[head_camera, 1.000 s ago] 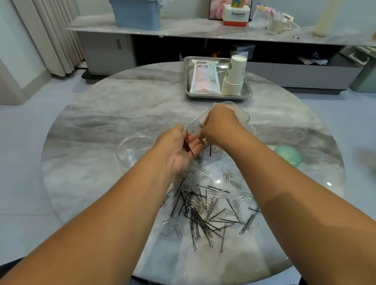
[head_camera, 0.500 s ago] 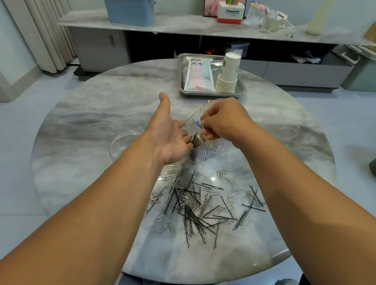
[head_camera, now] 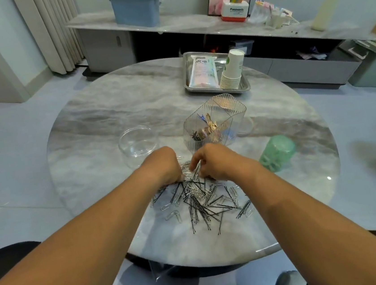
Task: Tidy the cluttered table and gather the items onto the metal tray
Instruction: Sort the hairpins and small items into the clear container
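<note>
A loose pile of black hairpins and silver paper clips [head_camera: 200, 201] lies on the near part of the round marble table [head_camera: 100, 119]. Both hands rest at the pile's far edge. My left hand [head_camera: 161, 166] is curled knuckles-up, with its fingertips closed into the clips. My right hand [head_camera: 215, 162] pinches a few pins between thumb and fingers. Just beyond them stands a clear ribbed organizer [head_camera: 217, 120] with some pins and clips inside. The metal tray [head_camera: 217, 91] sits at the far side. It holds a wipes packet [head_camera: 202, 72] and a stack of paper cups [head_camera: 231, 71].
A clear round bowl [head_camera: 138, 143] stands left of the organizer. A clear lid [head_camera: 246, 125] lies behind the organizer. A green plastic jar [head_camera: 277, 153] lies on its side at the right. A low sideboard [head_camera: 192, 24] with boxes runs behind the table.
Both hands have dropped from the organizer's mouth down to the pile. The organizer, tilted and held before, now stands upright on its own with pins in it.
</note>
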